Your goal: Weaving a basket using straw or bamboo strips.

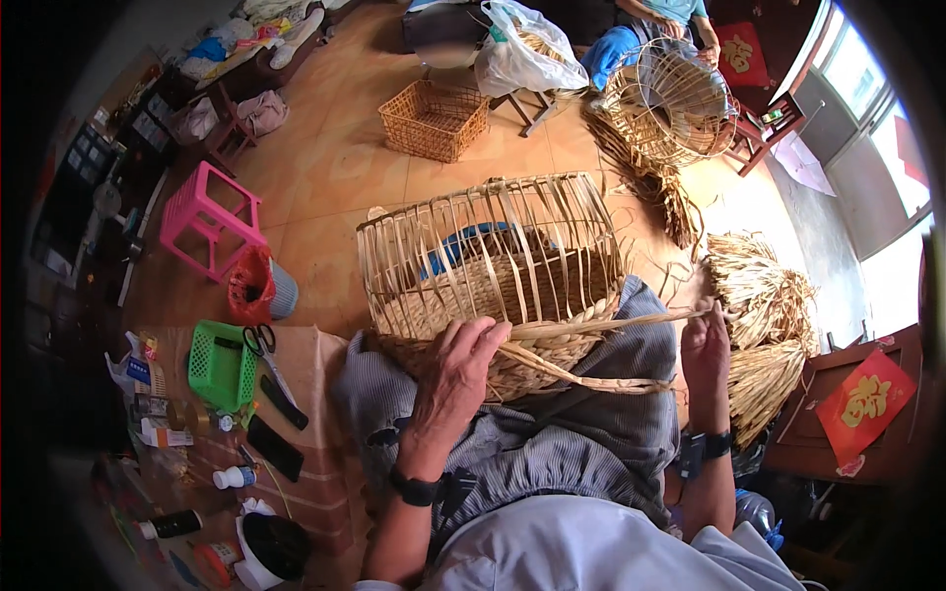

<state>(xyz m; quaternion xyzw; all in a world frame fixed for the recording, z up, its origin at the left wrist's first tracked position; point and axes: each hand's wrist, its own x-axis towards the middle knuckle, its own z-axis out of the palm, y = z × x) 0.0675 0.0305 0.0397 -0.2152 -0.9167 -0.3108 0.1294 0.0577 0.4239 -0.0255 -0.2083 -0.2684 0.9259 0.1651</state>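
A half-woven straw basket (pixel 463 276) rests across my lap. Its lower part is a thick braided weave, and bare upright ribs rise on its far side. My left hand (pixel 461 355) is closed on the near edge of the weave, its fingers pressing where a straw strand (pixel 601 323) starts. My right hand (pixel 707 340), raised at the right, pinches the far end of this strand and holds it taut. A second straw strand (pixel 581 379) hangs loose below, pointing right over my leg. Something blue (pixel 463 241) shows behind the ribs.
Bundles of dry straw (pixel 764 295) lie at my right. On the left, a low table (pixel 320 414) carries scissors (pixel 264 345), a green plastic basket (pixel 221 364) and bottles. Beyond stand a pink stool (pixel 209 212), a bin (pixel 271 291) and a wicker basket (pixel 434 120). Another person holds a cane frame (pixel 670 103).
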